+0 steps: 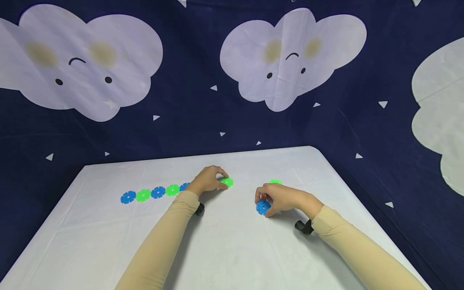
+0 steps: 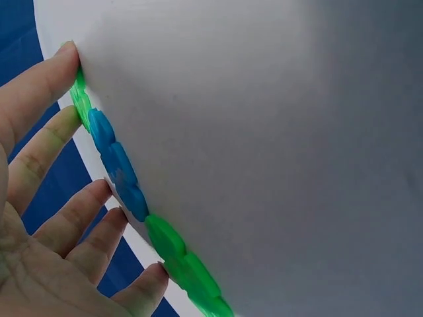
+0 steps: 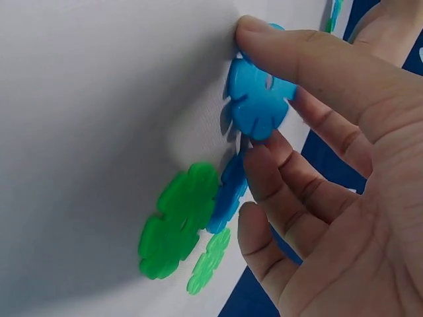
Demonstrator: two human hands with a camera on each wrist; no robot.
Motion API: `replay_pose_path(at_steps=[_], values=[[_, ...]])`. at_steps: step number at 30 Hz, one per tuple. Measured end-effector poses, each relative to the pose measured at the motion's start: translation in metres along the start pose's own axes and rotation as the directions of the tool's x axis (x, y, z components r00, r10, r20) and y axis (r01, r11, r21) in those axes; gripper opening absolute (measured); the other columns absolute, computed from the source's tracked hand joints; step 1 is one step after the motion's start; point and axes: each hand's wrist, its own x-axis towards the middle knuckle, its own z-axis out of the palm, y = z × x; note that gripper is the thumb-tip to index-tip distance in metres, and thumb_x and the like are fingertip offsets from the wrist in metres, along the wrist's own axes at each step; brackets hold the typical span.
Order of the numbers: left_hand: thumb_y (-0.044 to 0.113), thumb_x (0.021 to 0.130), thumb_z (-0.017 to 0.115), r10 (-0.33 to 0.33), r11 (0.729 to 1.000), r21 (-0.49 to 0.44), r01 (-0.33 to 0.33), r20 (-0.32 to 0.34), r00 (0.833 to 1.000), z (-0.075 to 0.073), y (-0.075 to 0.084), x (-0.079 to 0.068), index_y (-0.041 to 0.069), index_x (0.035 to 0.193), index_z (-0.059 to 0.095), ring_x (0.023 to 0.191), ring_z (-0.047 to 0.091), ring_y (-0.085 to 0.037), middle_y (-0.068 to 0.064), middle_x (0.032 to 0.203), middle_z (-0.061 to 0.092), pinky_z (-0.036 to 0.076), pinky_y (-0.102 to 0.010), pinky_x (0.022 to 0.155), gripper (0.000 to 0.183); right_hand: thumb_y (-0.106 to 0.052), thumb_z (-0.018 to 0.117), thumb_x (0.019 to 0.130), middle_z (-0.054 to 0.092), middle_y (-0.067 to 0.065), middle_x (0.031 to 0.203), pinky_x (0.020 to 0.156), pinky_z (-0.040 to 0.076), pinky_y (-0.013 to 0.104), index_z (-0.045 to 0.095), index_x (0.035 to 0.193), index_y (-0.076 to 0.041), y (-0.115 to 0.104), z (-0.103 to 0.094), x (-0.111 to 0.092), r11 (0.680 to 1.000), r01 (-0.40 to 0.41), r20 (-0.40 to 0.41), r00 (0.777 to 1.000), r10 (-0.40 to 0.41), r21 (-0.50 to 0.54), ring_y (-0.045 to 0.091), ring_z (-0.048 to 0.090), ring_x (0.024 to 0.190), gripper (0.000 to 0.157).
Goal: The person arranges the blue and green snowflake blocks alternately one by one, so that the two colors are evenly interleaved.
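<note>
My left hand pinches a green notched plastic disc by its edges, thumb on one side and a finger on the other. This disc lies at the right end of a row of alternating blue and green discs; the left wrist view shows a blue disc beside it, then another green disc. My right hand holds a blue notched disc between thumb and fingers, tilted over the table. Loose below that hand are a dark green disc, a blue disc and a light green disc.
The row's left end is a blue disc on the white table. My left forearm and hand partly cover the row. A dark blue curtain with printed clouds hangs behind the table's far edge.
</note>
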Motion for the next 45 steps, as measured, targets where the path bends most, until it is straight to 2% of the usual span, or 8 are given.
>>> replay_pose_path(at_steps=[5, 10, 16, 25, 31, 36, 45], values=[[0.026, 0.088, 0.091, -0.022, 1.0, -0.016, 0.022, 0.001, 1.0, -0.001, 0.001, 0.0, 0.015, 0.126, 0.08, 0.157, 0.044, -0.036, -0.013, 0.159, 0.059, 0.035, -0.054, 0.131, 0.042, -0.01, 0.093, 0.08, 0.067, -0.001, 0.101, 0.081, 0.051, 0.025, 0.068, 0.116, -0.019, -0.003, 0.001, -0.001, 0.999, 0.009, 0.008, 1.0, -0.009, 0.037, 0.015, 0.058, 0.091, 0.044], [0.026, 0.087, 0.091, -0.03, 0.999, -0.017, 0.03, 0.0, 1.0, -0.001, 0.0, 0.0, 0.016, 0.126, 0.08, 0.157, 0.044, -0.036, -0.013, 0.159, 0.059, 0.035, -0.055, 0.131, 0.042, -0.004, 0.093, 0.079, 0.068, 0.0, 0.105, 0.085, 0.051, 0.027, 0.07, 0.124, -0.018, -0.005, 0.0, -0.004, 0.998, -0.008, 0.02, 1.0, 0.007, 0.057, 0.016, 0.058, 0.095, 0.053], [0.026, 0.087, 0.091, -0.02, 1.0, -0.016, 0.02, -0.004, 1.0, 0.0, 0.0, 0.0, 0.016, 0.126, 0.08, 0.157, 0.044, -0.036, -0.013, 0.159, 0.059, 0.036, -0.056, 0.13, 0.041, 0.0, 0.091, 0.078, 0.069, -0.002, 0.109, 0.089, 0.053, 0.028, 0.074, 0.123, -0.018, -0.004, -0.002, -0.005, 0.998, -0.043, 0.038, 0.998, 0.041, 0.051, 0.014, 0.059, 0.099, 0.051], [0.027, 0.088, 0.091, -0.014, 1.0, -0.023, 0.014, -0.008, 1.0, -0.001, 0.0, 0.0, 0.016, 0.125, 0.081, 0.156, 0.045, -0.036, -0.014, 0.159, 0.059, 0.037, -0.055, 0.13, 0.04, -0.009, 0.09, 0.077, 0.07, -0.004, 0.092, 0.075, 0.051, 0.021, 0.077, 0.119, -0.01, -0.005, -0.002, -0.001, 0.999, 0.024, 0.008, 1.0, -0.023, -0.026, 0.007, 0.057, 0.082, 0.043], [0.026, 0.089, 0.09, -0.023, 0.999, -0.026, 0.023, -0.003, 1.0, -0.001, 0.001, -0.001, 0.016, 0.126, 0.08, 0.157, 0.044, -0.037, -0.015, 0.161, 0.057, 0.035, -0.055, 0.131, 0.04, -0.018, 0.09, 0.077, 0.072, -0.01, 0.1, 0.08, 0.054, 0.024, 0.077, 0.116, -0.015, -0.005, -0.001, 0.004, 0.996, 0.0, -0.041, 0.999, -0.004, -0.084, 0.007, 0.06, 0.087, 0.042], [0.025, 0.089, 0.09, -0.029, 0.999, -0.03, 0.028, -0.001, 1.0, 0.0, 0.001, -0.002, 0.015, 0.127, 0.08, 0.157, 0.044, -0.037, -0.015, 0.162, 0.055, 0.035, -0.056, 0.131, 0.04, -0.025, 0.092, 0.079, 0.071, -0.008, 0.104, 0.083, 0.056, 0.027, 0.075, 0.119, -0.015, -0.003, -0.003, 0.013, 0.997, -0.025, -0.071, 0.997, 0.02, -0.068, 0.007, 0.062, 0.09, 0.045], [0.026, 0.09, 0.089, -0.041, 0.999, -0.034, 0.041, 0.001, 0.999, 0.001, 0.0, -0.003, 0.016, 0.127, 0.08, 0.157, 0.044, -0.036, -0.015, 0.164, 0.053, 0.036, -0.056, 0.131, 0.04, -0.028, 0.092, 0.081, 0.073, -0.001, 0.107, 0.085, 0.058, 0.033, 0.075, 0.123, -0.013, 0.003, -0.016, 0.039, 0.998, -0.055, -0.122, 0.991, 0.05, -0.034, 0.013, 0.064, 0.095, 0.048]])
